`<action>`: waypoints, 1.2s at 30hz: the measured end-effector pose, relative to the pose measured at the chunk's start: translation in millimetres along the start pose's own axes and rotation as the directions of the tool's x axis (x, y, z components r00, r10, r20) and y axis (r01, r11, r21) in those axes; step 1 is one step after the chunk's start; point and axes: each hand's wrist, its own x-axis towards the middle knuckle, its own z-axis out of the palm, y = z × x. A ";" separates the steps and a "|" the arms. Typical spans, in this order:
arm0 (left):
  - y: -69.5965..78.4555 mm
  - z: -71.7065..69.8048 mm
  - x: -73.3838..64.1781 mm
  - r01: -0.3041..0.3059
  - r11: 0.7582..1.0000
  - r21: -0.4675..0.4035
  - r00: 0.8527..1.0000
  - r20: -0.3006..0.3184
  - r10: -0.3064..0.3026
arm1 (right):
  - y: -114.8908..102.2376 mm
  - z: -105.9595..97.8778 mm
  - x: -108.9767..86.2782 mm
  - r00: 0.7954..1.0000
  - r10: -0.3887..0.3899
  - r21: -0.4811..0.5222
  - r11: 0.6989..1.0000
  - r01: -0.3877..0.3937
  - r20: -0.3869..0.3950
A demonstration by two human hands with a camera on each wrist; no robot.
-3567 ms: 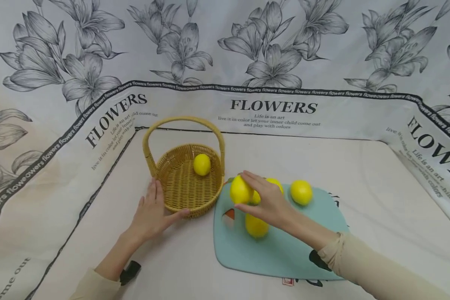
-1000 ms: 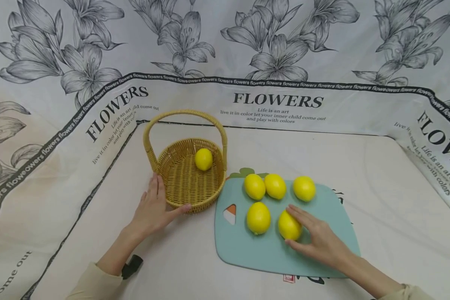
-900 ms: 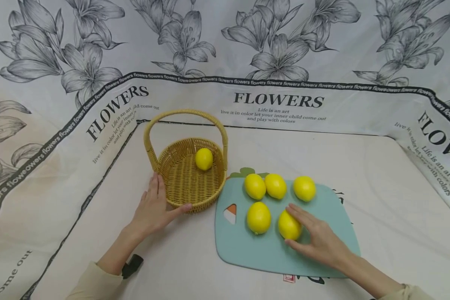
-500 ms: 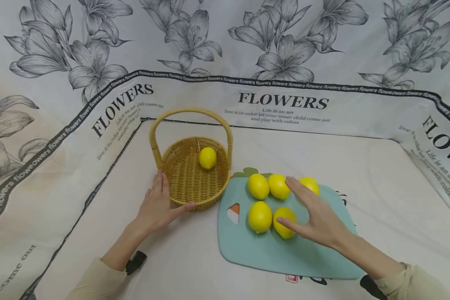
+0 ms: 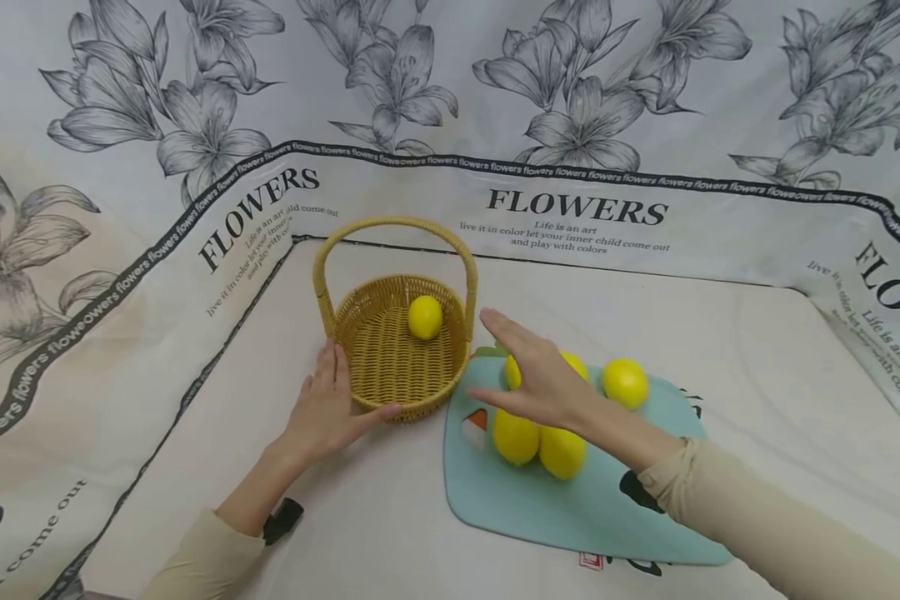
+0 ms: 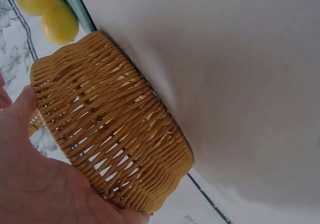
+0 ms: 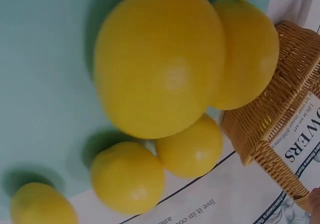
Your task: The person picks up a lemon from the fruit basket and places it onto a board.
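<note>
My left hand [image 5: 322, 417] rests against the near left side of a round wicker basket [image 5: 360, 408], fingers straight along its wall and thumb at the front rim. One lemon [image 5: 425, 317] lies inside it. My right hand [image 5: 543, 379] hovers over the light-green chopping board [image 5: 495, 504], thumb and fingers spread apart, nothing between them. Below it two lemons sit side by side, a left one [image 5: 516, 437] and a right one [image 5: 562, 454]. Behind the hand, two more lemons are partly hidden. Another lemon [image 5: 626, 384] lies at the board's back right.
The basket's tall arched handle [image 5: 397, 222] stands upright, close to the board's left end. A white flower-printed cloth [image 5: 577, 208] covers the table and rises behind it and at both sides. The board has a cut-out [image 5: 476, 427] near its left edge.
The right hand first set its lemon down on the board's front, then that lemon shifted left against its neighbour. The hand has since let go and moved up left. The left hand keeps its place.
</note>
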 end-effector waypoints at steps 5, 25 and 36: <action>-2.7 1.2 1.6 -0.003 1.000 0.008 1.000 -0.006 0.004 | -4.9 19.4 30.9 0.999 -0.021 0.009 1.000 0.021 0.042; -2.9 3.0 0.3 -0.009 1.000 -0.017 1.000 -0.009 0.009 | -2.6 62.2 106.8 0.952 0.233 -0.106 0.971 -0.216 0.201; -3.1 0.0 0.6 -0.005 1.000 -0.023 1.000 0.000 0.005 | 7.1 78.8 120.7 0.928 0.290 -0.158 0.953 -0.259 0.234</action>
